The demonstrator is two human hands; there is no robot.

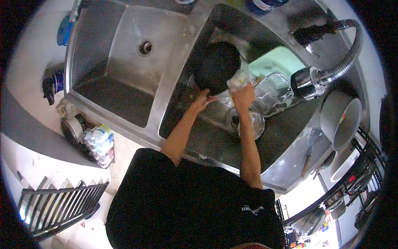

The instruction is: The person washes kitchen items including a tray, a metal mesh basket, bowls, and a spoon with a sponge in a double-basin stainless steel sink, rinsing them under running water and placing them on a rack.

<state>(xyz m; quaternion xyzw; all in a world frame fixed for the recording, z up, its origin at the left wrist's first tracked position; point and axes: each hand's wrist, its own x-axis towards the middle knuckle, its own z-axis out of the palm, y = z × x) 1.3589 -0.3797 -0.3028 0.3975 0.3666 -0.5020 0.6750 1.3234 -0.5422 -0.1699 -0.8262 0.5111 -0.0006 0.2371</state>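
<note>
A round black pan (217,68) is tilted up over the right sink basin, its dark face toward me. My left hand (201,101) grips it by the lower rim, fingers partly hidden. At the pan's right edge my right hand (243,98) is closed on a whitish, sudsy sponge (238,79), whose exact shape is hard to make out. Below my right wrist lies a round glass lid (258,124) with a dark knob. A clear, soapy rectangular container (274,93) leans beside a pale green tub (278,62), both right of my right hand.
A metal sprayer head (306,83) on a flexible hose hangs over the basin's right side. The left basin (137,79) shows its drain. On the right drainboard stand a white bowl (348,124) and a spatula (309,155). Bottles (98,141) stand low at left.
</note>
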